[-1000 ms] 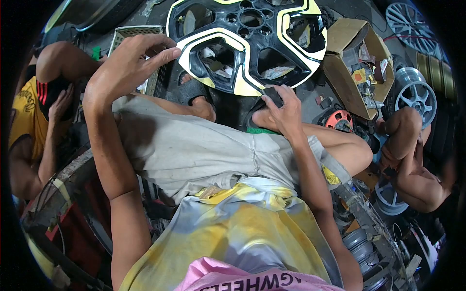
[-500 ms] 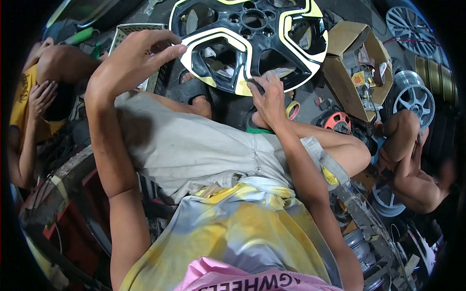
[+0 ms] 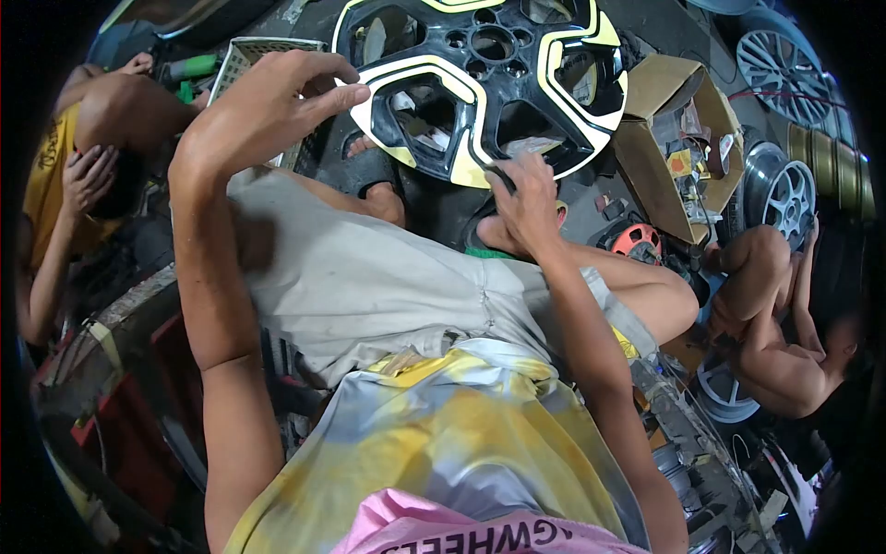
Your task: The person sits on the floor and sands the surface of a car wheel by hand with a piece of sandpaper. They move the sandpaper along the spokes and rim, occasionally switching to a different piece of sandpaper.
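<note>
Head view: black alloy wheel with yellow-white spoke edges [image 3: 480,83] propped upright ahead of knees, top rim cut off by frame. Right hand [image 3: 528,205] pinches small dark pad [image 3: 503,175] against lower rim; pad mostly hidden by fingers. Left hand [image 3: 268,106] fingers loosely spread, steadying left rim edge. Cardboard box [image 3: 669,138] crowds right side. One wheel in work, two hands.
</note>
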A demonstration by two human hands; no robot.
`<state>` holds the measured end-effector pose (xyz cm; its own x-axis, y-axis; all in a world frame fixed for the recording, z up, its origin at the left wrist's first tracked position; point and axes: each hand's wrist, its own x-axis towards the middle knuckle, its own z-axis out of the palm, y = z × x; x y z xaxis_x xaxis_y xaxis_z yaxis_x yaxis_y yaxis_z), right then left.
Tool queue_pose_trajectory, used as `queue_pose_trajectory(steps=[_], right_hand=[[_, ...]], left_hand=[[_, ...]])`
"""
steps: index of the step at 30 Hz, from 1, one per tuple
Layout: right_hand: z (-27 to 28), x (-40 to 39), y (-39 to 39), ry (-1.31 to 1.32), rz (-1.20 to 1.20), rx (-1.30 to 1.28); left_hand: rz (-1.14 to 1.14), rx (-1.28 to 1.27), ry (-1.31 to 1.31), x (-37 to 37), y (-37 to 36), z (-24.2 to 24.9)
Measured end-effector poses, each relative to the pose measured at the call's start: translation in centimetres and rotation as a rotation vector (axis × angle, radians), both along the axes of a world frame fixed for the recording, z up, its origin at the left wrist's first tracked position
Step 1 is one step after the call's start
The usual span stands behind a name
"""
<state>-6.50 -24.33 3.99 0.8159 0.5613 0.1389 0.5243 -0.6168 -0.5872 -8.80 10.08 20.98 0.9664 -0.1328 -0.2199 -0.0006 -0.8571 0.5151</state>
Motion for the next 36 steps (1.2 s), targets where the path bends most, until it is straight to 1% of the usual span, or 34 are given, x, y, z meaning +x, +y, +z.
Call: queue_pose_trajectory(steps=[3,5,7,9,10,13,15,17,18,19,21,23,25,27,29,31,33,34,35,36], right_hand=[[0.7,-0.1,-1.2,0.013,0.041,-0.083],[-0.1,0.6,0.4,-0.064,0.069,0.005],[-0.6,0.5,2.7,-0.036,0.046,0.009],[-1.0,0.4,4.0,-0.075,-0.071,0.009],[-0.6,0.2,3.6,-0.043,-0.069,-0.008],[-0.6,-0.6,1.6,-0.055,-0.064,-0.077],[-0.2,-0.6,2.0,-0.028,-0.071,-0.079],[-0.9,-0.2,4.2,-0.029,-0.099,0.003],[-1.2,0.1,5.4,-0.052,-0.157,0.003],[-1.6,0.4,6.2,-0.050,-0.165,0.010],[-1.8,0.9,7.1,-0.014,-0.340,0.021],[-1.5,0.0,6.5,-0.011,-0.341,0.048],[-0.8,-0.9,5.7,0.110,-0.304,-0.002],[-1.2,-0.5,5.8,0.117,-0.294,-0.001],[-2.0,0.6,6.7,-0.027,-0.273,0.068],[-2.0,2.7,7.1,-0.052,-0.269,0.042],[-2.2,4.4,6.5,-0.043,-0.194,0.055],[-1.7,5.0,5.6,0.061,-0.115,-0.052],[-0.7,5.3,5.2,0.060,-0.099,-0.056],[0.1,5.4,4.9,0.091,-0.055,-0.117]], left_hand=[[0.018,-0.030,0.003,-0.6,0.0,0.7],[0.025,-0.036,-0.021,-0.6,0.1,0.0],[-0.025,-0.027,-0.052,-0.4,0.1,-0.1],[-0.020,-0.014,-0.025,-0.2,-0.3,0.1],[-0.017,-0.010,0.001,-0.1,-0.4,0.1],[0.004,-0.004,-0.001,-0.5,-0.4,0.3],[-0.003,-0.022,0.022,-0.6,-0.5,0.3],[-0.011,-0.017,0.031,-0.3,-0.3,0.4],[-0.027,-0.018,0.020,-0.2,-0.3,0.1],[-0.041,-0.020,0.009,-0.2,-0.3,-0.1],[-0.043,-0.008,0.045,0.0,-0.3,-0.2],[-0.035,-0.002,0.077,0.2,-0.5,0.2],[-0.013,0.022,0.089,0.1,-0.9,0.6],[-0.030,0.008,0.077,0.3,-0.9,0.3],[-0.049,0.000,0.071,0.3,-1.1,0.3],[-0.043,0.053,0.083,0.5,-1.7,0.5],[-0.026,0.058,0.089,0.6,-1.7,0.5],[-0.009,0.058,0.103,0.5,-1.7,0.4],[0.006,0.053,0.102,0.5,-1.7,0.5],[0.003,0.079,0.100,0.5,-1.7,0.8]])
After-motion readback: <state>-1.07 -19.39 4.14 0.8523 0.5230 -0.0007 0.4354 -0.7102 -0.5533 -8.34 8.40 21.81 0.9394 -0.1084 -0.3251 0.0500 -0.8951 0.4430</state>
